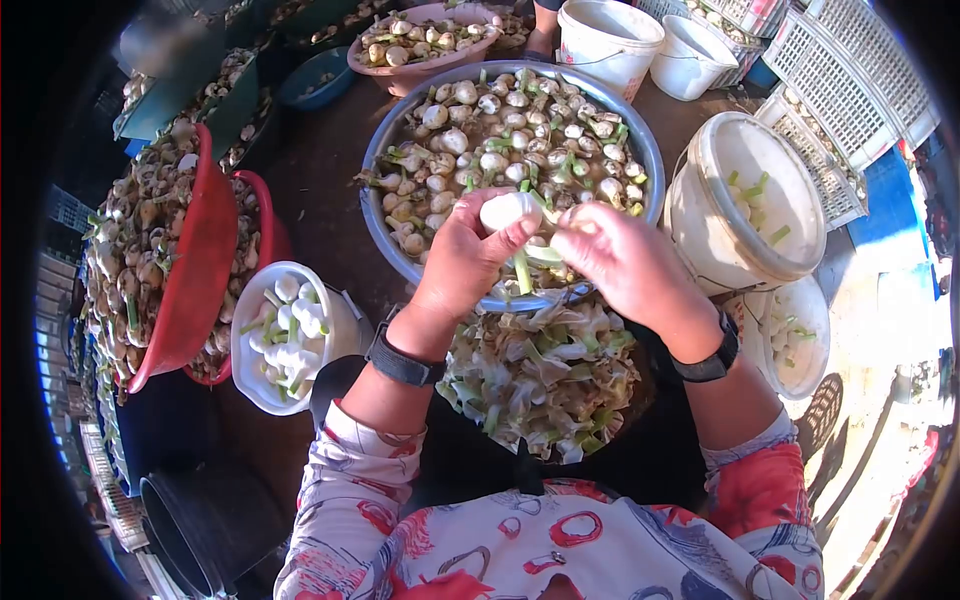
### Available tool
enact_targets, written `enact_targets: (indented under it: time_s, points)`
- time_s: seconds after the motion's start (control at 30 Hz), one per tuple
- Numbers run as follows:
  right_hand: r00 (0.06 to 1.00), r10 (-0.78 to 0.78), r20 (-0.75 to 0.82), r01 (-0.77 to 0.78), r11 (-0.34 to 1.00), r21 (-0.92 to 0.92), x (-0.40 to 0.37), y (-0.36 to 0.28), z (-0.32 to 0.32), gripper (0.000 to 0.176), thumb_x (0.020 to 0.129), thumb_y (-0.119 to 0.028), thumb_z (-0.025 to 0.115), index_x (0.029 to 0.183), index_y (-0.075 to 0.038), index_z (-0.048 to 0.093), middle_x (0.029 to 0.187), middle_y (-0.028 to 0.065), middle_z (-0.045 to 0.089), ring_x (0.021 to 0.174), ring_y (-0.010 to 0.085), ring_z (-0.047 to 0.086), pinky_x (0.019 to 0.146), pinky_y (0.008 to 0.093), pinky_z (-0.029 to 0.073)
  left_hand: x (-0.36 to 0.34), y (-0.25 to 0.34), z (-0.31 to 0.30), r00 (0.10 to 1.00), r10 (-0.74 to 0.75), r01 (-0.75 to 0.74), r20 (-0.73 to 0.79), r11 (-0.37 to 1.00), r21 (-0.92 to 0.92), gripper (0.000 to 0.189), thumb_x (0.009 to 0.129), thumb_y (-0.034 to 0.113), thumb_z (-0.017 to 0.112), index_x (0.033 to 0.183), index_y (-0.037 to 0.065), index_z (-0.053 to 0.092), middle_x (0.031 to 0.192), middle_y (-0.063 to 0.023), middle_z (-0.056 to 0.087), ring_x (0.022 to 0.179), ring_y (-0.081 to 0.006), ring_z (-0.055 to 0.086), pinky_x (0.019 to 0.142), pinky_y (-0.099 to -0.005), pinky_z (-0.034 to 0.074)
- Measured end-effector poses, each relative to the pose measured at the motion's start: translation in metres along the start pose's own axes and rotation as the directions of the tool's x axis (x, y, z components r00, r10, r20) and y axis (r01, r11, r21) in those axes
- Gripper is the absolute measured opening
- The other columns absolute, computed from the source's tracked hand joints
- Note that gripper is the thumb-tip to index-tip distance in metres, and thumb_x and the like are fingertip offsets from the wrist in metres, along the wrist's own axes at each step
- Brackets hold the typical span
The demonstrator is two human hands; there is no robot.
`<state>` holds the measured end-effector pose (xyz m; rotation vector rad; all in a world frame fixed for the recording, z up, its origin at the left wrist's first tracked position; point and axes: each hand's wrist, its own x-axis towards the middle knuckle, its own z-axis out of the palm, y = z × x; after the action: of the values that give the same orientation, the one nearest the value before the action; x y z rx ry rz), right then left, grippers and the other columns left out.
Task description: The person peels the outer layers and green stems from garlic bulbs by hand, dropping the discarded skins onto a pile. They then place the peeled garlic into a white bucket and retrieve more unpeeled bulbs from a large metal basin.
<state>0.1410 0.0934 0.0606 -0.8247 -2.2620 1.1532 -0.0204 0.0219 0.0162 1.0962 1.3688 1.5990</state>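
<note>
My left hand [455, 258] is closed round a white, peeled-looking garlic bulb [507, 211], with a green stem [523, 272] showing below it. Close to the bulb's right side, my right hand [632, 268] pinches a pale strip of garlic skin [546, 212]; its fingertips are partly hidden. Both hands are over the near rim of a large blue-grey basin [374, 215], where many unpeeled garlic bulbs [493, 162] sit in brownish water. Below my hands lies a heap of stripped garlic skins [540, 380].
At left, a white bucket [243, 345] holds peeled garlic beside a tilted red basin [190, 290] of unpeeled bulbs. To the right stand a large white bucket [695, 215] and another one [815, 345]. A pink basin [375, 72] and crates [835, 65] are farther back.
</note>
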Motion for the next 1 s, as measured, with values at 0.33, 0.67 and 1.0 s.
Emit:
enact_targets:
  time_s: [0.33, 0.67, 1.0]
  points:
    - [0.997, -0.064, -0.035, 0.065, 0.551, 0.832, 0.008, 0.028, 0.002, 0.01, 0.081, -0.008, 0.046, 0.081, 0.0, 0.051, 0.068, 0.0068, 0.056, 0.058, 0.0143, 0.056, 0.049, 0.0232, 0.042, -0.012, 0.031, 0.007, 0.948, -0.082, 0.257, 0.308, 0.766, -0.588, 0.041, 0.077, 0.032, 0.062, 0.101, 0.001, 0.053, 0.084, -0.007, 0.06, 0.076, -0.0113, 0.056, 0.062, -0.0193, 0.045]
    - [0.864, 0.287, 0.413, -0.005, 0.827, -0.562, 0.008, 0.057, 0.015, 0.039, 0.08, -0.037, 0.055, 0.081, 0.002, 0.054, 0.077, 0.0119, 0.058, 0.072, 0.0143, 0.054, 0.065, 0.0305, 0.043, -0.007, 0.016, -0.008, 0.973, -0.075, 0.176, 0.22, 0.857, -0.484, 0.049, 0.072, 0.018, 0.069, 0.111, 0.007, 0.041, 0.097, -0.0062, 0.054, 0.079, -0.017, 0.055, 0.066, -0.0254, 0.043]
    - [0.997, 0.021, -0.08, 0.034, 0.778, 0.628, 0.013, 0.008, 0.021, 0.016, 0.086, -0.015, 0.047, 0.088, -0.001, 0.054, 0.065, 0.0012, 0.052, 0.058, 0.0064, 0.046, 0.054, 0.0202, 0.037, -0.022, 0.027, 0.005, 0.982, -0.099, 0.088, 0.16, 0.994, 0.071, 0.017, 0.078, 0.005, 0.056, 0.093, 0.0, 0.052, 0.073, 0.0009, 0.053, 0.067, -0.0064, 0.05, 0.061, -0.0221, 0.043]
